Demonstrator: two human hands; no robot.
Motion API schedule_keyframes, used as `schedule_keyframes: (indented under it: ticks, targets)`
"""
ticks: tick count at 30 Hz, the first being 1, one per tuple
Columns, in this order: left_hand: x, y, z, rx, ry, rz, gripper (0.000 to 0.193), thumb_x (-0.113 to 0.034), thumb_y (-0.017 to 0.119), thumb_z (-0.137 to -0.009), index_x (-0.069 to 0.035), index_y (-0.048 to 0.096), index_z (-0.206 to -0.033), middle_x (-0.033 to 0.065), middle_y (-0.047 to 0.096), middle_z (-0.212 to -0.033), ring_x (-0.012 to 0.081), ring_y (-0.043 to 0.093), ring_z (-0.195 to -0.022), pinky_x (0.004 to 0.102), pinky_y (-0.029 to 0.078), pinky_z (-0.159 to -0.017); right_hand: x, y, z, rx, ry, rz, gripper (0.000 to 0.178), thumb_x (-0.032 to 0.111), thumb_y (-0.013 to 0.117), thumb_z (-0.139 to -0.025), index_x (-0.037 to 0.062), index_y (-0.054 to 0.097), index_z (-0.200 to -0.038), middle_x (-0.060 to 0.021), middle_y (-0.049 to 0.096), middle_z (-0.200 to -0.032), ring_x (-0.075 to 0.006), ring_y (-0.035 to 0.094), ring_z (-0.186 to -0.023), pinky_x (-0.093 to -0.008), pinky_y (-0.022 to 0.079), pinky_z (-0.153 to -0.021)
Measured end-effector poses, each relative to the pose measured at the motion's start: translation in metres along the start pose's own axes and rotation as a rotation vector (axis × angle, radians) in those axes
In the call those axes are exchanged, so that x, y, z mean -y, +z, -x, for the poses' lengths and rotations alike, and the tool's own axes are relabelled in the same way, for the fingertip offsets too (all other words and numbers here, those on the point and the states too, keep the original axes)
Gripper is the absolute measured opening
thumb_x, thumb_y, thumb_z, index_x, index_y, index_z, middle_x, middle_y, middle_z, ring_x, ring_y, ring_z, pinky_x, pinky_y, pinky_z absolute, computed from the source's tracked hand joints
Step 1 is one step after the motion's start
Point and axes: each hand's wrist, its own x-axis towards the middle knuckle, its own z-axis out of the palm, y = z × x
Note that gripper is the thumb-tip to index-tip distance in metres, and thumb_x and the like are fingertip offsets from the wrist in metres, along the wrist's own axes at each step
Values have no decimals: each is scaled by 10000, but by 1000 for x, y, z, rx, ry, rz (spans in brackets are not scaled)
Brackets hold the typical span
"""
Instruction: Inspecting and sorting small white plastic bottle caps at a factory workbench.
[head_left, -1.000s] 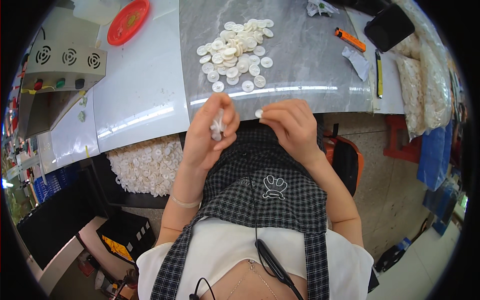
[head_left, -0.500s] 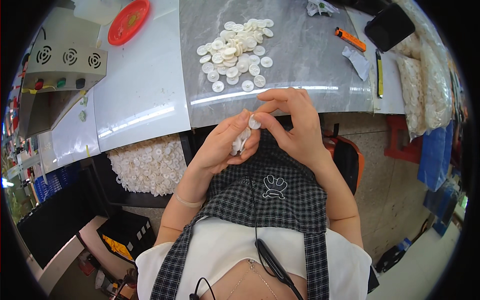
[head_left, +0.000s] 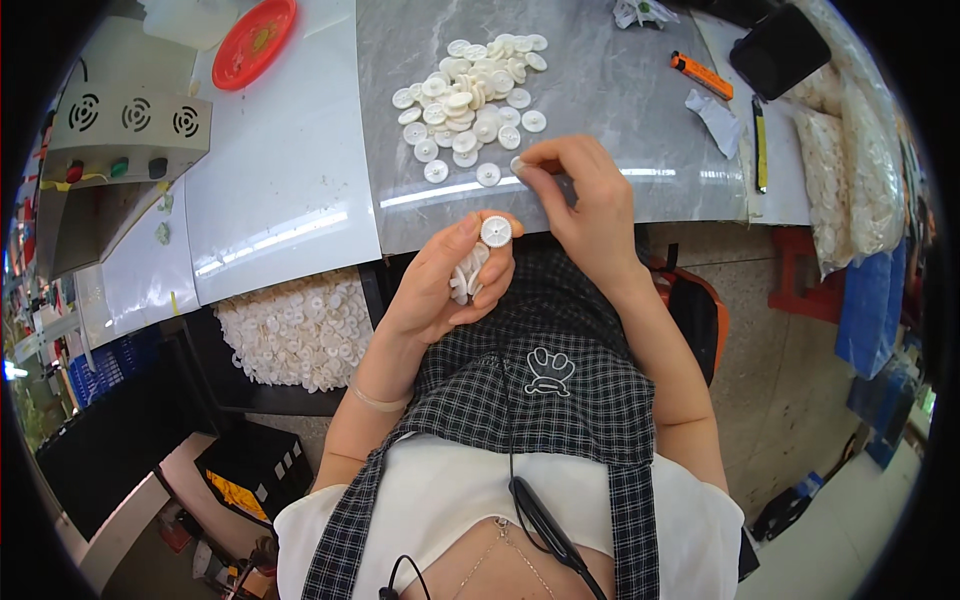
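Note:
My left hand [head_left: 447, 275] is closed around several white plastic gear wheels [head_left: 468, 274], in front of the table's near edge. One spoked wheel [head_left: 496, 231] faces up between its thumb and fingertips. Farther ahead, my right hand [head_left: 585, 195] pinches another small white wheel [head_left: 517, 166] by its rim, just at the right of a single wheel [head_left: 488, 174] lying on the table. Beyond that, a loose pile of such white wheels [head_left: 468, 95] covers part of the grey marbled tabletop [head_left: 620, 120]. The fingers partly hide the wheels in my left palm.
Below the table edge at left sits a dark bin [head_left: 245, 398] full of small white parts. A metal box with knobs [head_left: 130, 130] and a red plate [head_left: 254, 45] stand at far left. An orange marker [head_left: 701, 76], a yellow cutter [head_left: 760, 148] and plastic bags [head_left: 860, 170] lie at right.
My right hand has moved away from the left, forward to the tabletop, with a wheel in its fingertips. In my left hand, a spoked wheel now shows face up at the fingertips.

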Motion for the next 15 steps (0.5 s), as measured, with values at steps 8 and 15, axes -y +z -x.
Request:
schedule_keyframes:
  ticks: [8,15]
  targets:
    - [2,0,0,-41,-39,-90,458,-415,296,-1060,-17,502,-1156,27,492,-764,67,451,-538,150,312,-318,27,-19,6,110,194,-488,142,34,688,-866,16,563,-932,-51,664,-859,-114,644,-838,-260,494,-777]
    - [6,-6,0,-21,-73,-49,491,-492,327,-1041,-50,541,-1067,32,543,-762,78,488,-522,171,335,-335,26,-14,5,180,203,-461,146,28,690,-847,20,585,-949,-52,676,-887,-134,642,-847,-260,488,-784]
